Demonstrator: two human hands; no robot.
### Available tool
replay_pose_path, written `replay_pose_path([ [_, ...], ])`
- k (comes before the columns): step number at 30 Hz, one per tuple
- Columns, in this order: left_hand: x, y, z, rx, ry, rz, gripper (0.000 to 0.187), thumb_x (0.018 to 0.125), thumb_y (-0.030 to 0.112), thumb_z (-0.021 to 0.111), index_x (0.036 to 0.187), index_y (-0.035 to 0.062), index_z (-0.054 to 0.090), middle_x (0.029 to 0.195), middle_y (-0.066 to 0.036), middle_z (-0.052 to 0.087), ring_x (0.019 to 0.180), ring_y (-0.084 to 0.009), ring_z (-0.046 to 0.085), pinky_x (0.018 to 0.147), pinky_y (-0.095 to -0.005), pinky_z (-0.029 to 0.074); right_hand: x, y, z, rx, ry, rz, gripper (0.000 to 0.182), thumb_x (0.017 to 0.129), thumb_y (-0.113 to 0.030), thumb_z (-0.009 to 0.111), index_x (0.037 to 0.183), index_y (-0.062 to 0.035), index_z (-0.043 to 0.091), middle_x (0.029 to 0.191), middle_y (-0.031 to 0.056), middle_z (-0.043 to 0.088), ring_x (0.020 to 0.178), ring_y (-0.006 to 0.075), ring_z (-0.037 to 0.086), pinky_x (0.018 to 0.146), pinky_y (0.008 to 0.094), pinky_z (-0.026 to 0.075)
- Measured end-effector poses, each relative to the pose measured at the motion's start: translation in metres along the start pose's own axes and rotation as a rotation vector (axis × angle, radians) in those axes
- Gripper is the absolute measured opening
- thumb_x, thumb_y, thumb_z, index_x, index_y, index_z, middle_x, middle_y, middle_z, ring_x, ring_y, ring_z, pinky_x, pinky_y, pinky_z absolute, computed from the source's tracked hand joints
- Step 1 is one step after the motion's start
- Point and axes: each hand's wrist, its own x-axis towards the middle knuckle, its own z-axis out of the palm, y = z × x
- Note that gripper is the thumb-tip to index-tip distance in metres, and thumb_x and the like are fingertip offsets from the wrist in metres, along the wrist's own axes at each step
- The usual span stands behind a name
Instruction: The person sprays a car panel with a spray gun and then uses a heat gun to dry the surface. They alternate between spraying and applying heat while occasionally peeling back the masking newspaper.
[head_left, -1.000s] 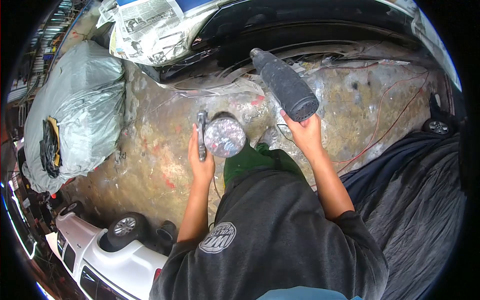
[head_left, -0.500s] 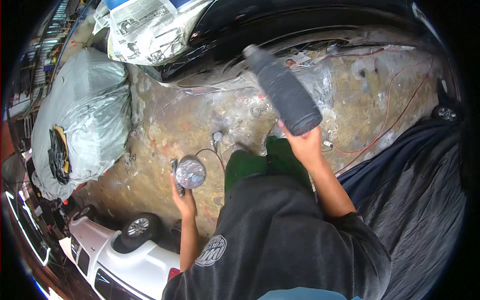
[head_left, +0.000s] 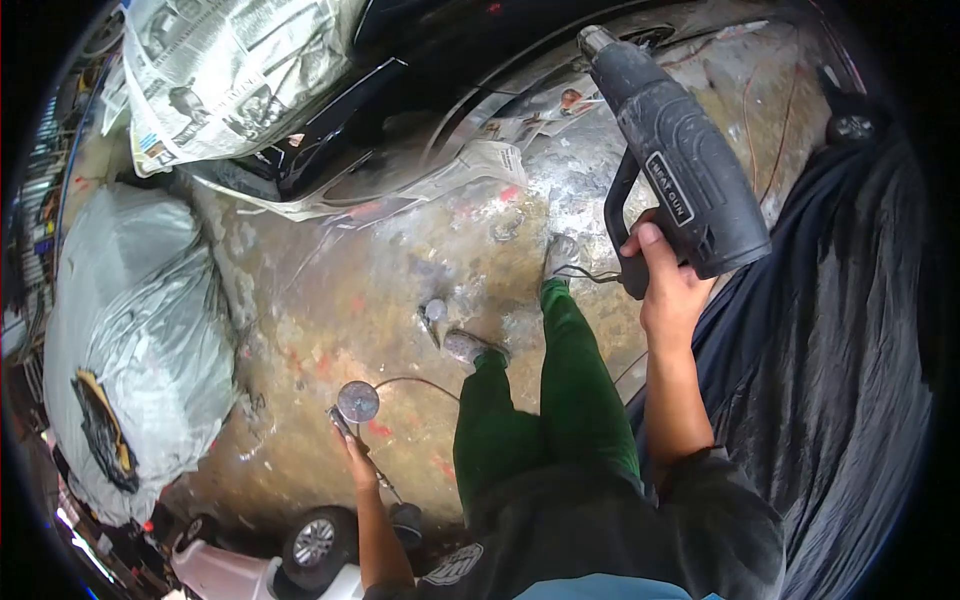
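A black heat gun [head_left: 680, 160] is in my right hand [head_left: 670, 285], closed around its handle. Its metal nozzle points to the upper left, and a dark cord runs from the base of the handle. Lower left, my left hand [head_left: 360, 462] is closed on a spray gun [head_left: 345, 425] with a round, paint-stained cup [head_left: 358, 401] facing up. A thin hose or cord curves from near the cup toward my legs.
A dark car body [head_left: 440, 60] with newspaper masking [head_left: 235, 75] spans the top. Grey plastic sheeting [head_left: 140, 330] bulges at left. Dark cloth [head_left: 830, 400] drapes at right. A small tool [head_left: 433, 315] lies by my foot. A white vehicle's wheel [head_left: 315, 548] shows lower left.
The heat gun has moved right and turned, so its side label and handle now show. My left hand with the spray gun sits lower in view. My feet have come into sight.
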Motion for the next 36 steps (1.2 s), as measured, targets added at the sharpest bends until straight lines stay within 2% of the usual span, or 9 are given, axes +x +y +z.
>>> replay_pose_path([
  [9,0.117,-0.071,0.030,-0.146,-0.225,-0.085,0.072,0.086,0.016,0.049,0.154,0.0110,0.027,0.079,0.002,0.042,0.069,-0.0088,0.042,0.068,-0.0238,0.038,-0.058,0.061,-0.014,-0.301,-0.401,0.012,0.032,0.079,-0.006,0.071,0.110,0.0007,0.062,0.089,0.0082,0.066,0.079,0.0181,0.063,0.072,0.0314,0.051],
  [11,0.138,-0.087,0.041,-0.134,-0.223,-0.109,0.076,0.082,0.015,0.051,0.154,0.0106,0.027,0.088,-0.002,0.048,0.079,-0.0129,0.047,0.076,-0.0272,0.040,-0.060,0.066,-0.018,-0.268,-0.400,0.093,0.038,0.074,-0.004,0.082,0.109,0.0008,0.067,0.101,0.0085,0.069,0.094,0.0235,0.066,0.084,0.0354,0.051],
  [18,0.224,-0.111,0.097,0.190,-0.260,-0.174,0.078,0.077,0.018,0.056,0.151,0.0133,0.033,0.104,-0.007,0.054,0.092,-0.0191,0.047,0.085,-0.0334,0.040,-0.016,0.082,0.007,0.036,0.108,-0.122,0.037,0.085,-0.012,0.066,0.116,0.0057,0.055,0.083,0.0137,0.061,0.065,0.0175,0.058,0.062,0.0301,0.049],
  [22,0.298,-0.151,0.140,0.304,-0.240,-0.104,0.079,0.075,0.017,0.057,0.151,0.0149,0.035,0.102,-0.011,0.055,0.089,-0.0200,0.048,0.082,-0.0363,0.041,-0.013,0.113,-0.005,0.031,0.102,-0.249,0.037,0.086,-0.011,0.065,0.117,0.0064,0.054,0.083,0.0145,0.061,0.066,0.0182,0.059,0.061,0.0295,0.049],
  [26,0.417,-0.239,0.178,0.348,-0.203,0.147,0.071,0.079,0.018,0.056,0.147,0.0082,0.037,0.086,-0.007,0.057,0.078,-0.0201,0.052,0.074,-0.0351,0.044,-0.009,0.154,-0.035,0.211,-0.285,-0.196,0.034,0.082,-0.006,0.073,0.114,0.0007,0.062,0.094,0.0098,0.067,0.082,0.0165,0.064,0.067,0.0301,0.052],
  [28,0.472,-0.263,0.201,0.427,-0.233,0.199,0.067,0.081,0.018,0.056,0.144,0.0044,0.040,0.083,-0.007,0.057,0.074,-0.0192,0.053,0.070,-0.0333,0.045,-0.002,0.174,-0.028,0.092,-0.193,-0.327,0.049,0.082,-0.022,0.070,0.120,0.0039,0.054,0.079,0.0140,0.061,0.060,0.0182,0.058,0.056,0.0284,0.047],
  [32,0.505,-0.254,0.245,0.697,-0.186,0.252,0.061,0.082,0.017,0.056,0.139,-0.0012,0.044,0.083,-0.008,0.060,0.073,-0.0172,0.055,0.065,-0.0311,0.046,0.019,0.187,-0.036,0.049,-0.087,-0.474,0.036,0.090,-0.018,0.064,0.117,0.0028,0.055,0.082,0.0109,0.062,0.062,0.0139,0.058,0.058,0.0262,0.049],
  [35,0.557,-0.281,0.269,0.534,-0.338,0.172,0.066,0.086,0.029,0.051,0.144,0.0019,0.040,0.132,-0.025,0.058,0.124,-0.0405,0.053,0.105,-0.0429,0.040,0.022,0.204,-0.035,0.101,0.005,-0.587,0.027,0.093,-0.017,0.063,0.112,0.0009,0.057,0.083,0.0085,0.062,0.063,0.0117,0.059,0.058,0.0260,0.050],
  [36,0.563,-0.282,0.272,0.561,-0.341,0.146,0.066,0.085,0.029,0.051,0.144,0.0017,0.041,0.131,-0.026,0.058,0.124,-0.0407,0.053,0.104,-0.0432,0.040,0.016,0.209,-0.033,0.129,0.021,-0.591,0.027,0.092,-0.017,0.063,0.111,0.0009,0.057,0.083,0.0084,0.062,0.064,0.0117,0.059,0.058,0.0264,0.050],
])
